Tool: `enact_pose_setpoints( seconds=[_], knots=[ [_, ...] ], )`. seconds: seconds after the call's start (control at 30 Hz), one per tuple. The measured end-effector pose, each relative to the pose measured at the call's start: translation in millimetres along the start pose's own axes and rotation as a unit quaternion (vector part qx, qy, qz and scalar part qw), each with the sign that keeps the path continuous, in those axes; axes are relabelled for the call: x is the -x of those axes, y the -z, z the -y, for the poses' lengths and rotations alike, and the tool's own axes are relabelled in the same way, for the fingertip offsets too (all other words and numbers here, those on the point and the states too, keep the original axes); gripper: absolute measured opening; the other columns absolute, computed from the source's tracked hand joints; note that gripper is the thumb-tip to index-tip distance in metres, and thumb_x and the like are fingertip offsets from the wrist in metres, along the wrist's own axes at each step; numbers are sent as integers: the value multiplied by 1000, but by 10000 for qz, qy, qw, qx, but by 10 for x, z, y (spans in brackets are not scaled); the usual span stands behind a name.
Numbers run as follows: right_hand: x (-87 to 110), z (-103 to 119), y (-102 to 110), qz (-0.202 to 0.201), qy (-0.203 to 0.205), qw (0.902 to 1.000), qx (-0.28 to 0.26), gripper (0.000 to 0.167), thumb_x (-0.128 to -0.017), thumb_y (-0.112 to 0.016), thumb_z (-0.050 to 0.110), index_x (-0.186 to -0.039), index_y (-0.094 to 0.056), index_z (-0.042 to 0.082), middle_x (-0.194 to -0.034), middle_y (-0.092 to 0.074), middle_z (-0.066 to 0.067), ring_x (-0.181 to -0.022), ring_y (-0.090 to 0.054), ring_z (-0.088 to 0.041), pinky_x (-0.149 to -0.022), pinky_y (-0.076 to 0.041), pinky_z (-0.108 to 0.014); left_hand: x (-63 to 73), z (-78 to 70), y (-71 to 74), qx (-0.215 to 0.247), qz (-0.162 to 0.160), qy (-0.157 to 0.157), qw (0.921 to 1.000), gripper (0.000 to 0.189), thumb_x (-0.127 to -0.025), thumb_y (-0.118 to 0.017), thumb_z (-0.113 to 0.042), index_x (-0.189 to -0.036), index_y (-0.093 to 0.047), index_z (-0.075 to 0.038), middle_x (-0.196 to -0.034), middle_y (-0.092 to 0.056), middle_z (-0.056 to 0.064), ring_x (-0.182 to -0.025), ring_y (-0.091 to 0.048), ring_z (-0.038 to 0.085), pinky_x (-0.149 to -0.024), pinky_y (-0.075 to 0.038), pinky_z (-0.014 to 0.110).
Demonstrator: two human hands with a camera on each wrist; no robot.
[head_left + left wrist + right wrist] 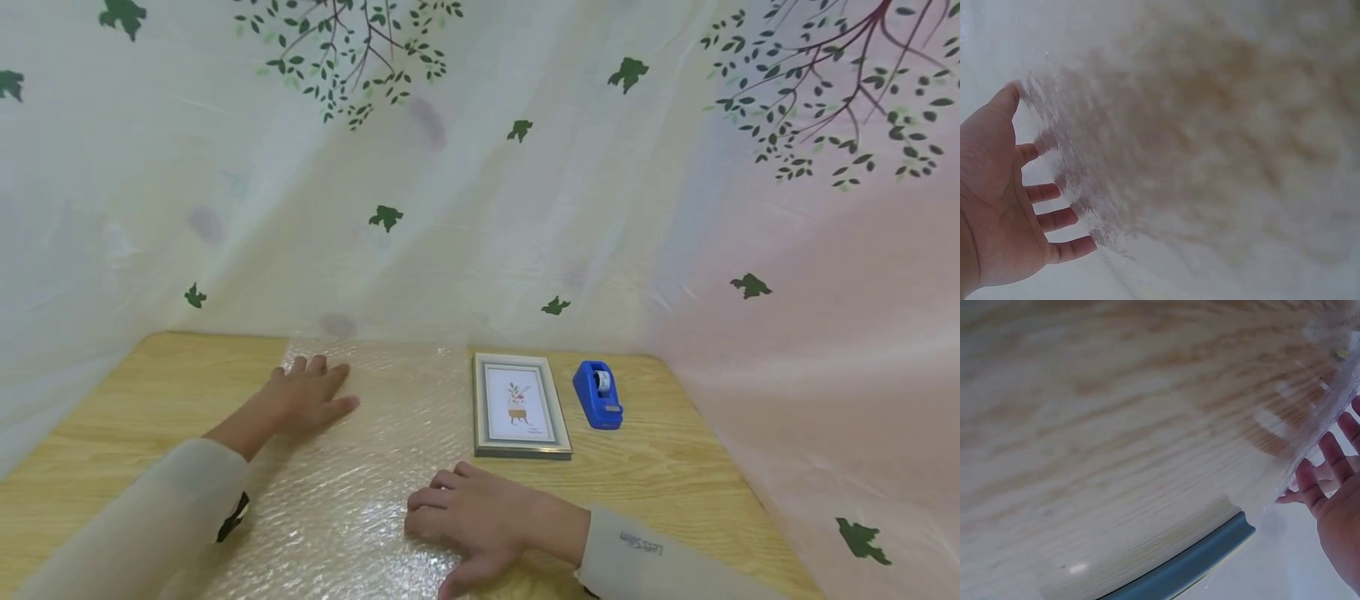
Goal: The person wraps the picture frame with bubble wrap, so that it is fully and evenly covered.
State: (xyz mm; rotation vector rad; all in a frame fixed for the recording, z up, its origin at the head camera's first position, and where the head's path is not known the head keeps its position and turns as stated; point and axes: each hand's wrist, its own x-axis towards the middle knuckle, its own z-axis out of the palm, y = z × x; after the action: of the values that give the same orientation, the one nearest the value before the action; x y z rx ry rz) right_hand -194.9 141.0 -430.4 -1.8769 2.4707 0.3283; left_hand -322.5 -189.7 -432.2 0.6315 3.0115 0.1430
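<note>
A sheet of clear bubble wrap (367, 483) lies flat over the wooden table, running from its back edge toward me. My left hand (309, 402) rests on the far left part of the sheet, fingers spread. In the left wrist view, the fingertips of that hand (1007, 194) touch the wrap. Nearer to me, my right hand (480, 510) lies palm down on the sheet's right side, its fingers extended. A picture frame (555, 408) with a potted-plant print lies face up just beyond the right hand, beside the wrap. Its blue-grey side (1191, 559) shows in the right wrist view.
To the right of the picture frame stands a blue tape dispenser (600, 400) with a roll in it. Bare wood of the table (660, 467) shows on both sides of the wrap. A pale curtain (465, 267) printed with leaves and branches hangs behind the table and along its sides.
</note>
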Motion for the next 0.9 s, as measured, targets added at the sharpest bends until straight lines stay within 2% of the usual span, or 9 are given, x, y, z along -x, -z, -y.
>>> enact_pose_setpoints(
  seconds=[0.23,0.37,0.5,0.7,0.9],
  knots=[
    [88,-39,-16,-138,-50,9997,-202,83,-90,-46,81,-150,-44,24,-152,-46,6,-132,-44,-12,-104,-37,-29,-27,-40,-19,58,101,27,9999,82,-103,-40,-64,-158,-35,-4,-154,-31,39,-138,-26,65,-103,-23,81],
    [120,-53,-14,-122,-161,9994,-275,88,-89,-46,82,-153,-42,21,-152,-46,4,-133,-43,-13,-108,-38,-31,-47,-20,-16,91,228,42,9997,84,-102,-39,-66,-159,-33,-4,-155,-28,39,-139,-23,66,-103,-21,82],
    [161,-78,-4,-78,-285,9991,-312,90,-89,-45,83,-153,-42,20,-153,-45,3,-134,-44,-15,-109,-38,-33,-51,15,22,89,270,-73,9996,82,-102,-42,-66,-158,-35,-6,-155,-31,38,-137,-26,67,-101,-23,83],
    [218,-129,17,-75,-345,9968,-721,82,-94,-47,75,-153,-43,19,-154,-45,2,-138,-43,-15,-114,-36,-37,-45,72,109,72,386,-366,9986,73,-103,-47,-60,-154,-43,-8,-149,-41,35,-130,-35,67,-94,-31,83],
    [236,-149,12,-155,-261,9949,-958,76,-97,-46,67,-154,-43,17,-154,-46,0,-141,-42,-17,-117,-32,-39,19,114,179,225,610,-334,9973,71,-102,-52,-56,-152,-45,-7,-147,-40,39,-129,-34,70,-93,-32,83]
  ],
)
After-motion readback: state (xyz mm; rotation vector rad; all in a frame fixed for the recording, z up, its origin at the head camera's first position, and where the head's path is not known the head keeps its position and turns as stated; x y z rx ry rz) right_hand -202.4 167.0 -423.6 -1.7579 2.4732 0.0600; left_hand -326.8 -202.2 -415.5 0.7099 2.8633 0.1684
